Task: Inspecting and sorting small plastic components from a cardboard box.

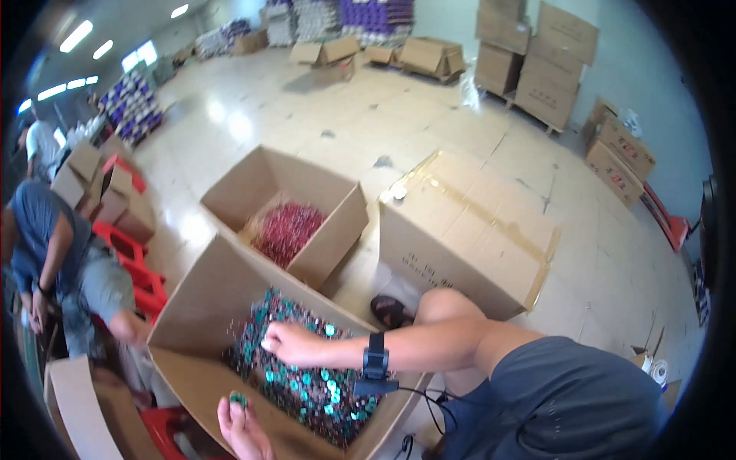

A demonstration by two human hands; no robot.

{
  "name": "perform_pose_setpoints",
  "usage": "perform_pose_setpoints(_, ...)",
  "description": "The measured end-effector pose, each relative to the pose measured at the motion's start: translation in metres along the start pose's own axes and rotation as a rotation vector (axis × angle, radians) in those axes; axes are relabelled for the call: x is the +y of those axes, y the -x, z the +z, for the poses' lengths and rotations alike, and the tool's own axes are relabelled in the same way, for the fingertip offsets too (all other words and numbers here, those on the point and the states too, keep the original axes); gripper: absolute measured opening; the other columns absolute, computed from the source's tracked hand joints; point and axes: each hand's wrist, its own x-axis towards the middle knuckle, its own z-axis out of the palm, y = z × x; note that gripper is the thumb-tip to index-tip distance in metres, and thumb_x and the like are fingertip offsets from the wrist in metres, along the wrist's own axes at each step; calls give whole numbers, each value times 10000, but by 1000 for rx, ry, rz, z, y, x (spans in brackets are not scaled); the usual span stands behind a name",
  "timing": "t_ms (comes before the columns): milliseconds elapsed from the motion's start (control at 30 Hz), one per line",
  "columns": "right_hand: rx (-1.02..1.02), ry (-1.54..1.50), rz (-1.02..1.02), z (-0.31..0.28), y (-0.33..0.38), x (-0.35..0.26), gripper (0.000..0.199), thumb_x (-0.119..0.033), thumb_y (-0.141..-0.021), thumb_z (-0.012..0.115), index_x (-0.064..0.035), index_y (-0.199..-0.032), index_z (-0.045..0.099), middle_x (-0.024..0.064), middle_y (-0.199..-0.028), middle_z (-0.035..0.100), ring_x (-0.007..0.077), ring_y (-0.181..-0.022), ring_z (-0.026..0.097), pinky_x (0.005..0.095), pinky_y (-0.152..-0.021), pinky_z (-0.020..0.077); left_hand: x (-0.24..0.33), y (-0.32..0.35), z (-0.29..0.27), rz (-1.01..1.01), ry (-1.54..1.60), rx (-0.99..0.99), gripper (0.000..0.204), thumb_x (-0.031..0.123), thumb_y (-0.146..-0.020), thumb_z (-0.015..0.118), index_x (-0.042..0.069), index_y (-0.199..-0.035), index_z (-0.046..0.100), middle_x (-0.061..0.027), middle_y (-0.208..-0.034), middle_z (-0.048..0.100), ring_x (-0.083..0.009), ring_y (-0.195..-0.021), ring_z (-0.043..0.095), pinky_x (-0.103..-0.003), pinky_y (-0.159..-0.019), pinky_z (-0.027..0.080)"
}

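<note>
My right hand (290, 343) reaches across into an open cardboard box (201, 295) and rests on a heap of small teal-capped pieces (307, 383), fingers curled among them. A black band with a small device sits on that wrist (376, 360). My left hand (241, 423) is at the box's near side, palm up, holding a few of the teal pieces (238, 399). I sit with my knee (445, 303) beside the box.
A second open box (337, 207) behind holds red pieces (287, 230). A large closed carton (468, 230) stands to the right. Another person (61, 261) crouches at the left by red stools (134, 261). Stacked cartons (537, 61) line the far wall.
</note>
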Motion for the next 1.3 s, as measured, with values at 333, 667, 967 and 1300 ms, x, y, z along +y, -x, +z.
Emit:
perform_pose_setpoints(333,203,220,-57,-80,-22,7,240,-263,-893,577,-58,-830,687,139,-805,658,292,-778,636,412,-720,494,11,18,16,-96,49,-69,346,16,-895,593,-36,-1207,455,-132,-1050,612,-208,-941,601,-318,-858,507)
perform_pose_setpoints(667,-318,-127,135,-96,-59,-5,212,-281,-915,596,-98,-879,698,2,-832,671,106,-694,594,279,-590,471,1,22,15,-126,55,-106,269,-7,-866,621,-28,-1118,528,-125,-1007,635,-204,-887,623,-300,-824,530)
perform_pose_setpoints(967,-72,203,-620,-55,-58,-10,516,-288,-764,708,-5,-1170,559,184,-1130,553,334,-1127,480,442,-965,398,-6,33,19,-182,14,-72,294,22,-885,613,-18,-1166,533,-113,-1021,635,-182,-863,615,-313,-823,527)
perform_pose_setpoints(1300,-325,156,-593,-16,22,-19,397,-210,-657,758,-63,-1017,681,139,-906,630,315,-906,590,415,-813,474,-9,36,35,-263,-136,-260,411,207,-932,592,-42,-1247,503,-164,-1188,591,-242,-994,604,-331,-813,506)
